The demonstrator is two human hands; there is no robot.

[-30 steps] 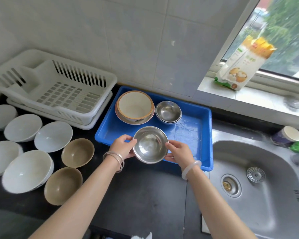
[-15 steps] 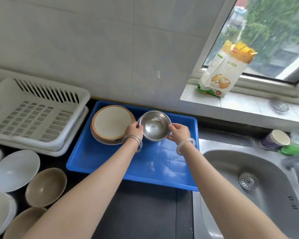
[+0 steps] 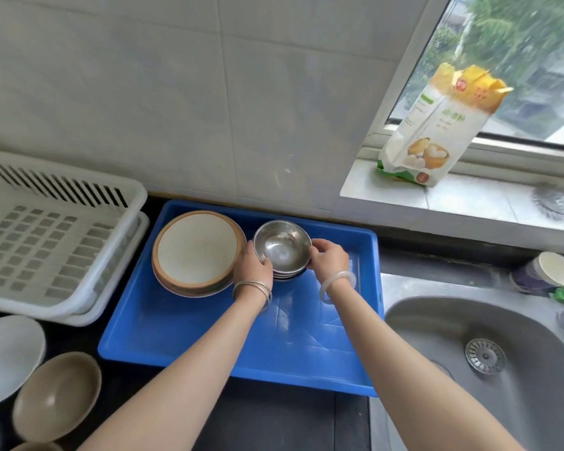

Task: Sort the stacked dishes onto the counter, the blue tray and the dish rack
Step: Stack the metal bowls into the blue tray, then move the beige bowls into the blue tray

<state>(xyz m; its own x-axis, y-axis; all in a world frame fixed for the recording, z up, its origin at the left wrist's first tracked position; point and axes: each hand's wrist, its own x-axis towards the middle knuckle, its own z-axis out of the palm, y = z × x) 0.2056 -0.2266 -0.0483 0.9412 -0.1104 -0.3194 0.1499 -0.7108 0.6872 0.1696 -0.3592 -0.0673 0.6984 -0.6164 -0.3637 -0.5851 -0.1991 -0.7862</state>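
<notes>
- While we are leaning over the black counter (image 3: 274, 424), a tan bowl (image 3: 57, 395) and a white bowl (image 3: 7, 356) are sitting on it on the near left of the blue tray (image 3: 209, 353), just beside each other.
- We are reaching both forearms across the blue tray, whose near half is lying bare under them.
- We are wearing thin metal bangles (image 3: 253, 289) on the left wrist and a pale bangle (image 3: 336, 283) on the right.
- We are gripping the steel bowl (image 3: 282, 245) from both sides: the left hand (image 3: 253, 266) is curling around its left rim, and the right hand (image 3: 328, 258) is pinching its right rim with the fingertips.
- That steel bowl is sitting upright on top of a small stack of steel bowls (image 3: 285, 275) in the far part of the blue tray.
- A stack of tan-rimmed plates (image 3: 197, 252) is lying in the tray's far left corner, close beside our left hand.
- A white dish rack (image 3: 46, 236) is standing left of the tray.
- A steel sink (image 3: 485, 353) is lying right of the tray.
- Beyond the tray's far right corner, a paper bag (image 3: 437, 131) is leaning on the windowsill (image 3: 469, 203).
</notes>
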